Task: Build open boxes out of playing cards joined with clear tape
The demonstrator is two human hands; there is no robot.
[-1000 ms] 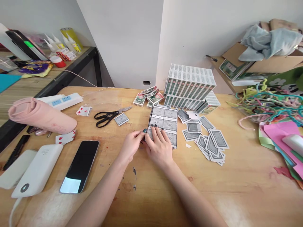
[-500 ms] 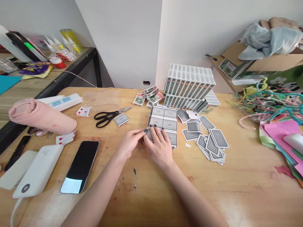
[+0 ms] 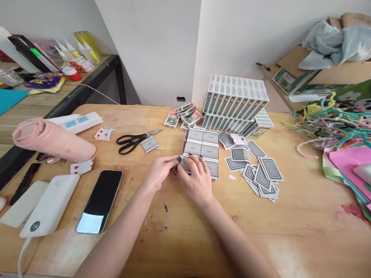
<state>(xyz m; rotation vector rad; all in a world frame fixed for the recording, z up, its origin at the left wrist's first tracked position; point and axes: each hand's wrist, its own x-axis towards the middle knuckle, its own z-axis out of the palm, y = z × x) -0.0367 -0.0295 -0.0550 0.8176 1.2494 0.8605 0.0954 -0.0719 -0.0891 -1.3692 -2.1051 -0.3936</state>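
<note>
A box covered with grey-patterned playing cards [image 3: 202,148] lies on the wooden table, crossed by white strips. At its near left corner my left hand [image 3: 159,172] is closed in a pinch; what lies between the fingertips is too small to make out. My right hand [image 3: 198,181] rests on the near part of the box with bent, slightly parted fingers, holding nothing that shows. Loose grey-backed cards [image 3: 262,173] are scattered right of the box. Behind it stand stacked card packs [image 3: 234,100], with a few red and green packs [image 3: 188,117] beside them.
To the left are black-handled scissors [image 3: 130,143], a small card piece [image 3: 150,144], a phone [image 3: 100,200], a white power bank [image 3: 50,204], a pink roll [image 3: 53,139] and a power strip [image 3: 84,122]. Pipe cleaners [image 3: 333,127] and coloured paper [image 3: 348,166] lie at the right.
The view has shifted slightly. The fingers of my right hand have bent more and drawn back a little on the box. My left hand stays pinched at the corner.
</note>
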